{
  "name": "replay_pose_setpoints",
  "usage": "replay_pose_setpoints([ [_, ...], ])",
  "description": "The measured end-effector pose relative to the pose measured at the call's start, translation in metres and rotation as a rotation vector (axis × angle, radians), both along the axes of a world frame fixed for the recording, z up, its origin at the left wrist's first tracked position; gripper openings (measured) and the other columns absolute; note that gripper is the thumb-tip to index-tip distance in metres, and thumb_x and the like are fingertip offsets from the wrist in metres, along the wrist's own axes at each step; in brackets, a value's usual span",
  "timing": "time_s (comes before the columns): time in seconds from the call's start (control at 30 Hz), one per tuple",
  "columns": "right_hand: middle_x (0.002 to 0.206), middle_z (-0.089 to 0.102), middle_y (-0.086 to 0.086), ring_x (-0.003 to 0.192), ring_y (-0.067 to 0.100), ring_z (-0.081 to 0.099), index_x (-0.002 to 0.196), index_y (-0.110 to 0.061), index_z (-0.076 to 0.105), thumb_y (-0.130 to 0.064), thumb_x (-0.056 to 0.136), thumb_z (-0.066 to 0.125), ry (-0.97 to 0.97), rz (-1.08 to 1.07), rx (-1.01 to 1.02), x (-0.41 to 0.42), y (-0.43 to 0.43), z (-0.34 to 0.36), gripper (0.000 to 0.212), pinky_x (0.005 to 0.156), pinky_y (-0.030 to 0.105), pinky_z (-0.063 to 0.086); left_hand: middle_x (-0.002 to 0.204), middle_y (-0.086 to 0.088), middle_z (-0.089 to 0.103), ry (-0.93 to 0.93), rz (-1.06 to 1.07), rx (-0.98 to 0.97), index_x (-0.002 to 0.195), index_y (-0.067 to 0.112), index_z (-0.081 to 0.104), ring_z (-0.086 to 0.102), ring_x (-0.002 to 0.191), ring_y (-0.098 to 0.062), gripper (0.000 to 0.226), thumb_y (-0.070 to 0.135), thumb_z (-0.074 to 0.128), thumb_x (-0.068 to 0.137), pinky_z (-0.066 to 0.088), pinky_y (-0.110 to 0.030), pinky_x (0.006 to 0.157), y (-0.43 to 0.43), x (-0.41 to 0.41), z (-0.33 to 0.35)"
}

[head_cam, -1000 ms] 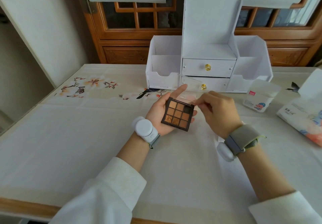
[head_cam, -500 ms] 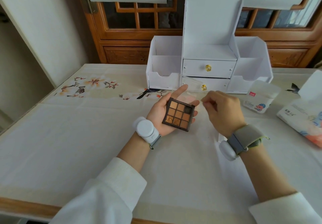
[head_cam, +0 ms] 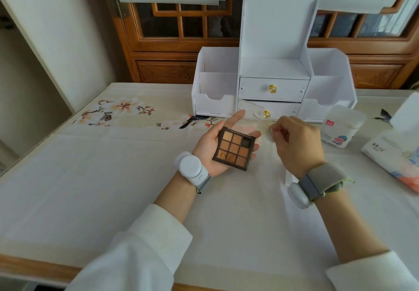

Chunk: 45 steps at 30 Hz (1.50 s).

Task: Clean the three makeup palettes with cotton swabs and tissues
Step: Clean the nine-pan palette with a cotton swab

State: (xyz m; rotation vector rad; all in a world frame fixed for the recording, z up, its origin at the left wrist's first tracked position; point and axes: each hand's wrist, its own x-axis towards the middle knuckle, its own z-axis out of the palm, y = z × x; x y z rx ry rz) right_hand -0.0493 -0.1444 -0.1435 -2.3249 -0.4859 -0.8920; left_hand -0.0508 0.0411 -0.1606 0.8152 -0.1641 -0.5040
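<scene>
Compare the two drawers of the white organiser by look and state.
The upper drawer shows its whole front, and its gold knob is clear to see. The lower drawer is partly screened by a clear lid and cotton swab; its knob looks smaller. Both are white and shut.

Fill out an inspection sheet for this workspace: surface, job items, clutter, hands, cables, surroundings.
Surface: table under a pale cloth with flower and bird prints along the far edge.
Job's things: one nine-pan palette, open, lying in the left hand; cotton swab pinched in the right hand, held off the palette; swab box and tissue pack at the right. Other two palettes: nothing seen.
Clutter: white drawer organizer, both drawers shut.
Hands: both occupied; a band on each wrist.
Cables: nothing seen.
Surroundings: wooden lattice panels behind; white wall to the left.
</scene>
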Motion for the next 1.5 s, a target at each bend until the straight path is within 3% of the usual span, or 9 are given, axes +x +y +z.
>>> replay_pose_setpoints([
  [0.17,0.061,0.058,0.007,0.054,0.017,0.043,0.072,-0.003,0.066,0.008,0.072,0.065,0.047,0.139,-0.105,-0.0002,0.0057,-0.0035,0.011,0.058,0.026,0.036,0.113,-0.018,0.064,-0.006,0.030,-0.025,0.131,0.035,0.051,0.064,0.088,-0.031,0.043,0.045,0.029,0.095,0.053,-0.040,0.079,0.0017,0.0018,-0.0006],
  [0.37,0.061,0.057,0.008,0.051,0.019,0.043,0.072,-0.003,0.065,0.008,0.074,0.061,0.012,0.010,-0.027,0.0012,0.0023,-0.0035,0.012,0.053,0.025,0.038,0.124,-0.020,0.056,0.016,0.061,-0.045,0.129,0.036,0.052,0.060,0.092,-0.033,0.042,0.047,0.025,0.098,0.052,-0.039,0.079,0.0007,0.0026,-0.0013],
  [0.5,0.062,0.059,0.008,0.054,0.022,0.048,0.073,-0.003,0.067,0.008,0.072,0.064,0.049,0.110,-0.103,0.0022,0.0041,-0.0058,0.012,0.054,0.031,0.046,0.115,-0.018,0.061,-0.002,0.087,-0.044,0.129,0.037,0.051,0.060,0.091,-0.031,0.042,0.047,0.024,0.099,0.052,-0.039,0.079,0.0023,0.0032,-0.0023],
  [0.67,0.061,0.057,0.006,0.053,0.017,0.041,0.072,-0.004,0.066,0.009,0.072,0.063,0.020,0.020,-0.045,0.0018,0.0038,-0.0040,0.013,0.055,0.023,0.035,0.117,-0.017,0.061,-0.008,0.097,-0.020,0.133,0.039,0.047,0.062,0.090,-0.032,0.042,0.048,0.024,0.099,0.053,-0.038,0.078,0.0019,0.0037,-0.0021],
  [0.8,0.062,0.058,0.008,0.053,0.025,0.047,0.072,-0.004,0.067,0.009,0.072,0.063,0.038,0.068,-0.089,0.0019,0.0047,-0.0062,0.014,0.053,0.030,0.044,0.120,-0.017,0.058,-0.015,0.119,-0.030,0.133,0.039,0.047,0.062,0.090,-0.031,0.043,0.049,0.023,0.099,0.052,-0.038,0.079,0.0031,0.0041,-0.0025],
  [0.9,0.062,0.059,0.008,0.053,0.021,0.045,0.072,-0.004,0.066,0.009,0.071,0.062,0.021,0.039,-0.071,0.0020,0.0055,-0.0057,0.014,0.055,0.026,0.040,0.116,-0.017,0.062,-0.016,0.117,-0.033,0.129,0.038,0.052,0.061,0.091,-0.032,0.041,0.049,0.025,0.099,0.052,-0.037,0.078,0.0032,0.0041,-0.0021],
  [1.13,0.062,0.058,0.011,0.052,0.031,0.052,0.073,-0.002,0.064,0.006,0.074,0.057,-0.044,-0.099,0.041,0.0032,0.0006,-0.0031,0.011,0.050,0.034,0.046,0.123,-0.018,0.056,-0.006,0.031,-0.015,0.119,0.038,0.062,0.058,0.092,-0.033,0.040,0.048,0.038,0.088,0.052,-0.036,0.076,-0.0011,0.0007,-0.0008],
  [1.5,0.064,0.059,0.010,0.051,0.024,0.050,0.074,0.000,0.065,0.006,0.075,0.058,-0.106,-0.005,0.068,-0.0011,0.0052,0.0002,0.009,0.048,0.035,0.046,0.118,-0.018,0.056,-0.043,-0.110,0.092,0.132,0.039,0.047,0.062,0.091,-0.031,0.043,0.048,0.024,0.097,0.050,-0.038,0.078,-0.0040,-0.0006,-0.0047],
])
